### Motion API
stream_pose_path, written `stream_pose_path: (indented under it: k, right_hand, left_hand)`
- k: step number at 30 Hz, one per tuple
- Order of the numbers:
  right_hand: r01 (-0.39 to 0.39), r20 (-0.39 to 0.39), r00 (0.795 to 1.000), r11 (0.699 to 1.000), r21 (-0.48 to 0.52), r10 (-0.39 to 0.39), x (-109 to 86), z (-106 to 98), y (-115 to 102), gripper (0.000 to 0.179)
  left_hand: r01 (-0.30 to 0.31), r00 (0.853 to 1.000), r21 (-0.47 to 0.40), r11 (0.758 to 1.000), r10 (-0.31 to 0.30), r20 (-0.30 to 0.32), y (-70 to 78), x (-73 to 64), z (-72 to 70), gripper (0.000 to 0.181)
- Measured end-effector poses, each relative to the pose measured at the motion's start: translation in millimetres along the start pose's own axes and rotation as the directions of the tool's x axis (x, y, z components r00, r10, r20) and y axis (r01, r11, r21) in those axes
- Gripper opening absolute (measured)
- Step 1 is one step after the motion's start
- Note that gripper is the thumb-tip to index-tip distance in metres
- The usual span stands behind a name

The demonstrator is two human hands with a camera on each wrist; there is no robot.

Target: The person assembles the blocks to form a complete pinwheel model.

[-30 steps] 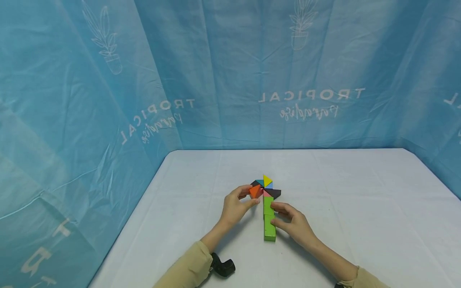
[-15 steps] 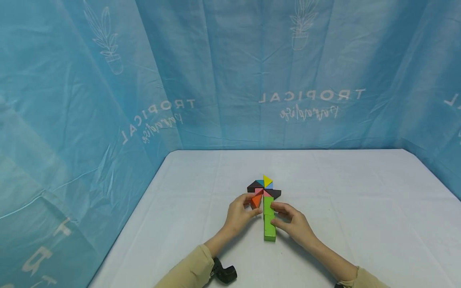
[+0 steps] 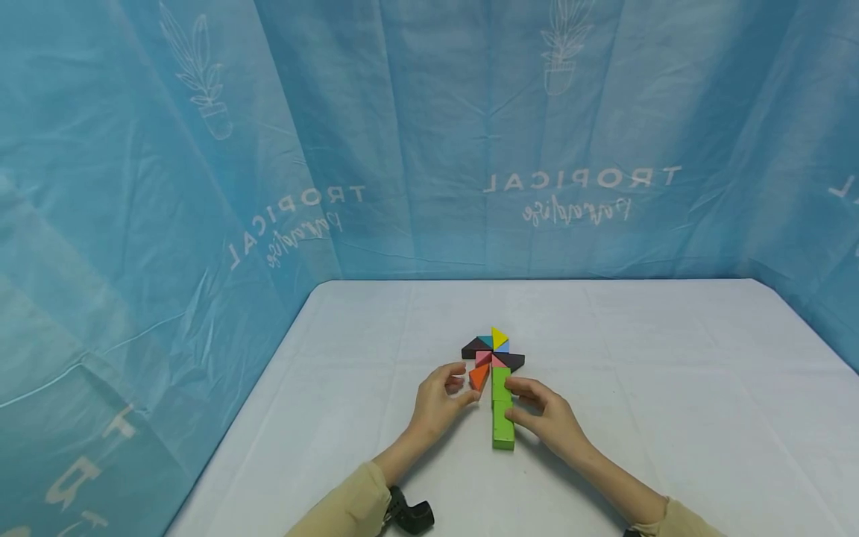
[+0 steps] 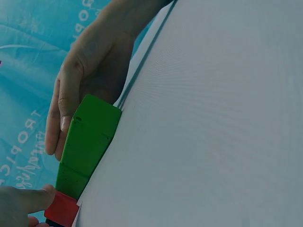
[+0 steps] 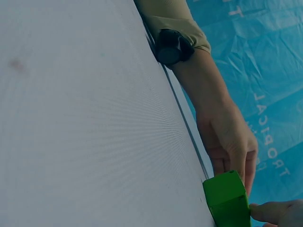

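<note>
In the head view an orange triangular block (image 3: 479, 377) lies on the table just left of two green blocks (image 3: 502, 410) set end to end. My left hand (image 3: 438, 399) is beside the orange block, its fingers spread apart and loose; in the left wrist view the thumb (image 4: 40, 198) overlaps that block's edge. With thumb and fingertips my right hand (image 3: 552, 418) touches the right side of the green blocks. Beyond them, a pinwheel of blocks includes a yellow triangle (image 3: 499, 338), black pieces (image 3: 510, 361), pink, teal and light blue ones.
A white cloth covers the table (image 3: 671, 388). Blue printed curtains (image 3: 429, 134) hang behind and at the sides. Black straps with devices (image 3: 412, 516) sit at the wrists, by the beige sleeves.
My left hand brought the orange block toward me, to the left side of the green blocks, then loosened its fingers and drew slightly left. The right hand stays put.
</note>
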State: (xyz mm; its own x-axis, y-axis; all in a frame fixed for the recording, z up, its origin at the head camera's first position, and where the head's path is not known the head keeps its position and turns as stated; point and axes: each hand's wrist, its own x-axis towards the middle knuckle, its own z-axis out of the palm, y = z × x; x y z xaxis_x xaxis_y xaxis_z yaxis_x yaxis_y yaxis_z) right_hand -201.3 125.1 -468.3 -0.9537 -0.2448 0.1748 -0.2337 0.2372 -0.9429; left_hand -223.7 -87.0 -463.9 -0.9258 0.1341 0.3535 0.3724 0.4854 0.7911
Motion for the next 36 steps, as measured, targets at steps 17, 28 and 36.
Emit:
stream_pose_path:
  k: [17, 28, 36]
  right_hand:
    - [0.006, 0.007, 1.000, 1.000, 0.020, -0.006, -0.8, -0.7, 0.9, 0.047]
    - [0.016, 0.009, 1.000, 1.000, 0.025, -0.016, -1.7, 0.7, 0.9, 0.047]
    - [0.020, 0.002, 1.000, 1.000, 0.022, -0.020, -0.8, 0.6, 1.8, 0.047]
  left_hand:
    - [-0.021, 1.000, -0.009, 1.000, 0.020, -0.015, -1.2, 12.7, 10.9, 0.038]
    - [-0.010, 1.000, 0.048, 0.999, 0.011, -0.021, -1.9, 18.0, 15.3, 0.036]
    - [0.008, 1.000, 0.085, 0.996, -0.006, -0.030, 1.0, 20.1, 16.4, 0.034]
